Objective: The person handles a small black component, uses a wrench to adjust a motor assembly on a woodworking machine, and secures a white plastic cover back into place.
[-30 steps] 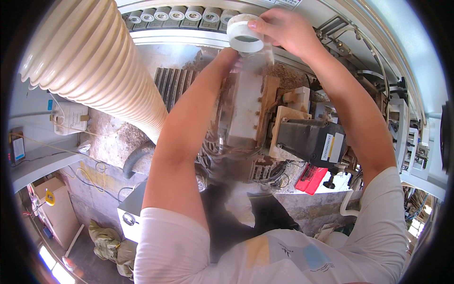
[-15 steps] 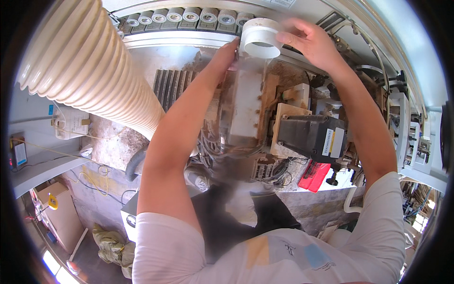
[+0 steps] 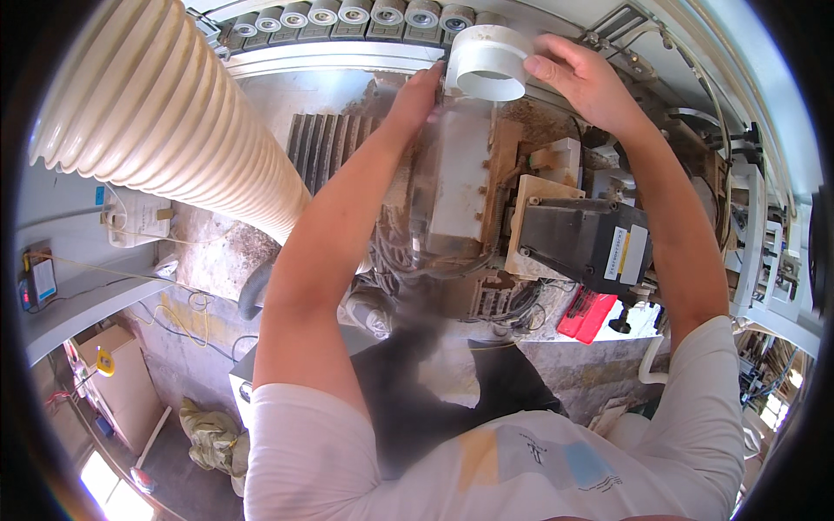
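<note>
A short white plastic pipe collar stands at the top of a dusty machine, its round opening facing me. My left hand presses against the collar's left side, the fingers hidden behind it. My right hand grips its right rim with fingers curled over the edge. Both forearms reach up from my white T-shirt at the bottom of the view. The collar sits just below a row of rollers.
A wide ribbed cream hose runs down the left. A black box with a label and a red part sit on the machine's right. A metal frame lines the right edge. A cardboard box stands on the floor lower left.
Both hands have carried the white collar to the right and slightly down. The view has shifted closer to the machine.
</note>
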Available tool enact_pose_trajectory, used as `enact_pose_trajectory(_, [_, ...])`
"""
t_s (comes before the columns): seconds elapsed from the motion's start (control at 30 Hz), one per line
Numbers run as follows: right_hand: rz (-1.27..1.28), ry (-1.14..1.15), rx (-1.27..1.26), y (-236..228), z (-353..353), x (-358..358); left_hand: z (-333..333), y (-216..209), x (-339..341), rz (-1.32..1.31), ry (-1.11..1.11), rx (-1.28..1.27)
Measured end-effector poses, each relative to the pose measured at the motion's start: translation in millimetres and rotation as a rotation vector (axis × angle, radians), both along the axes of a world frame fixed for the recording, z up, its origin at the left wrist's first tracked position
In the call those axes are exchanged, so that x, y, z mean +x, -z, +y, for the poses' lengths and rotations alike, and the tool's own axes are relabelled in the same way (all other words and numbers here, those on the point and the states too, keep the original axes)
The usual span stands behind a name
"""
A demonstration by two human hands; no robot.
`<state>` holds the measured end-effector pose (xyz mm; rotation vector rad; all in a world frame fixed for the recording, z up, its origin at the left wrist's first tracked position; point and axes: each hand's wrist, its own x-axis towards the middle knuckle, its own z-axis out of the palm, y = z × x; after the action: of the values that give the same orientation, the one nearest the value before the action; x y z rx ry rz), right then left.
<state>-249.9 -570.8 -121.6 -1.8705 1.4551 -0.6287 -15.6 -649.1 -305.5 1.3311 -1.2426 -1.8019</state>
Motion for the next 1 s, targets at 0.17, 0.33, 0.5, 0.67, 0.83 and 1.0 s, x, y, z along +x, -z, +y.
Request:
enact_pose_trajectory(0.17, [-0.239, 0.019, 0.147, 27.1, 0.1, -3.9, 5.4, -2.7, 2.1, 0.016, 0.046, 0.034])
enact_pose_trajectory(0.33, [-0.233, -0.067, 0.219, 28.5, 2.1, -8.9, 18.0, -2.1, 7.0, 0.074, 0.042, 0.009])
enact_pose_trajectory(0.5, [-0.267, -0.003, 0.237, 38.7, 3.2, -9.8, 22.0, -16.0, 5.8, 0.11, 0.044, 0.033])
enact_pose_trajectory(0.67, [-0.264, 0.011, 0.219, 37.6, 4.7, -5.1, 15.6, -3.8, 11.4, 0.004, 0.121, -0.148])
enact_pose_trajectory(0.83, [-0.274, 0.065, 0.215, 41.5, 10.0, -10.1, 27.7, -27.1, 2.1, 0.099, 0.11, -0.019])
enact_pose_trajectory(1.0, [-0.242, 0.109, 0.244, 37.6, 11.9, -4.1, 25.4, -18.2, 11.0, -0.015, 0.061, -0.051])
